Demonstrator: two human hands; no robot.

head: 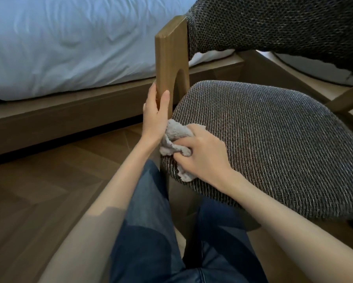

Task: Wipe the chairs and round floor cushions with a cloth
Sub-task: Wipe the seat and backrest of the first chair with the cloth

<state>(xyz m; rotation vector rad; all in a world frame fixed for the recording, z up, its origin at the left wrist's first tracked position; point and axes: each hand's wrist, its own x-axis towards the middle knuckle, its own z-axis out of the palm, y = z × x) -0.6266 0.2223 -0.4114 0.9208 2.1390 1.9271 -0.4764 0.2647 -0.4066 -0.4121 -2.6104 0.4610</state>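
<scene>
Grey cloth (172,139) sits bunched on the near left corner of the chair seat (263,139), just beside the wooden post (167,64). The right hand (204,154) has its fingers (192,144) curled tight around the cloth. The left hand (155,117) wraps round the post so the chair does not wobble. To wipe well, I think it should press the cloth flat and rub across the whole seat, out to every edge. A bed (69,37) stands behind.

Seat top (263,139) open rightward, wooden post (167,58) close on left (bed frame (69,111) beyond), backrest (273,23) overhanging
</scene>
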